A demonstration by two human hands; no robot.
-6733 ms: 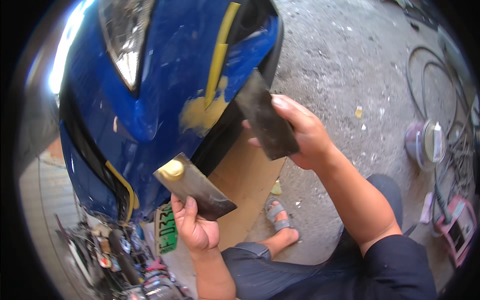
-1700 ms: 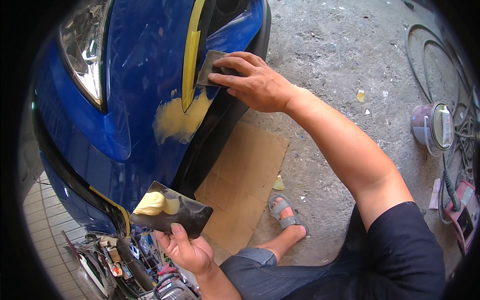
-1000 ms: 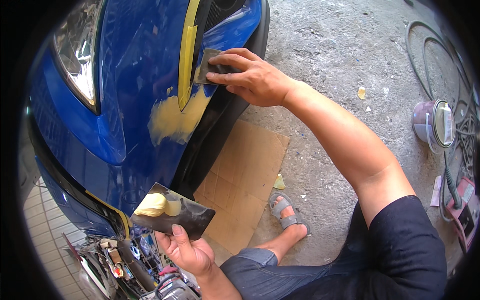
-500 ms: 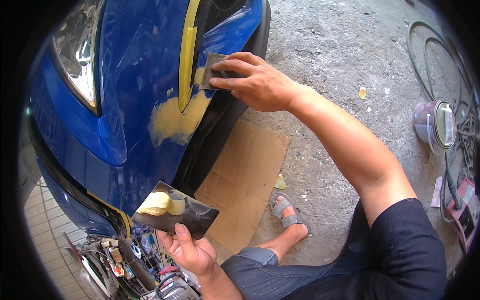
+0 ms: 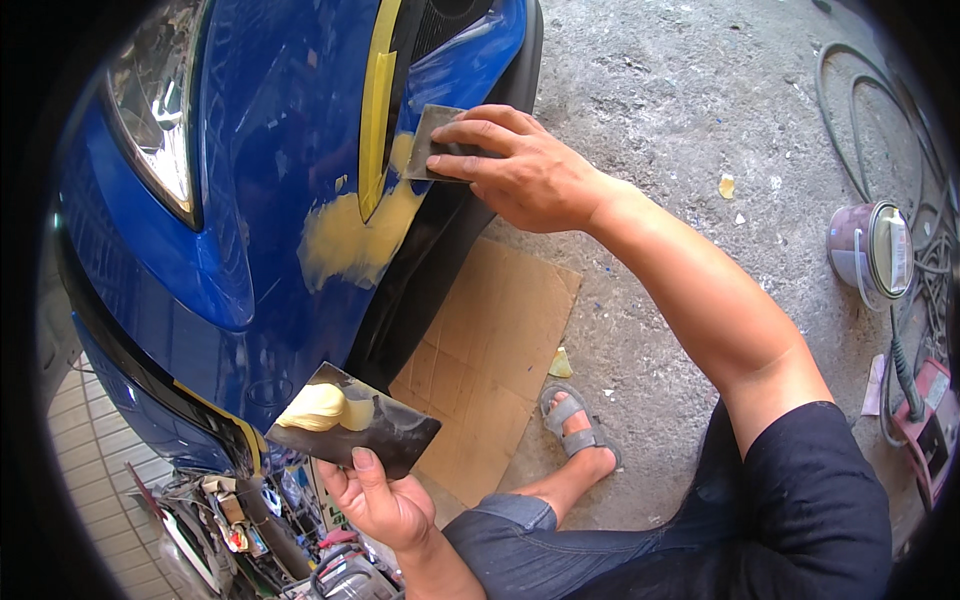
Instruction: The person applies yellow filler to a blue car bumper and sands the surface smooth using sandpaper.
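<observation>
My left hand [image 5: 385, 500] grips the lower edge of a dark flat putty board [image 5: 395, 437], thumb on top. A thick yellow lump of putty [image 5: 312, 407] sits on the board's left part. Farther up, my right hand [image 5: 530, 170] is closed on a thin dark spreader [image 5: 428, 135], its fingers pressed on the upper face. The spreader lies against the blue car bumper [image 5: 290, 120], at the lower end of a dark vent. Below it, a smeared patch of yellow filler [image 5: 350, 240] covers the bumper around the tip of the yellow masking tape [image 5: 376, 130].
A flattened cardboard sheet [image 5: 500, 340] lies on the concrete floor beside my sandalled foot [image 5: 578, 425]. To the right stand a lidded paint can [image 5: 850, 245] and coiled hoses [image 5: 840, 120]. Cluttered tools and scraps [image 5: 240, 530] fill the lower left, under the bumper.
My right hand and the spreader have shifted very slightly to the right along the bumper. The left hand with the putty board has barely moved.
</observation>
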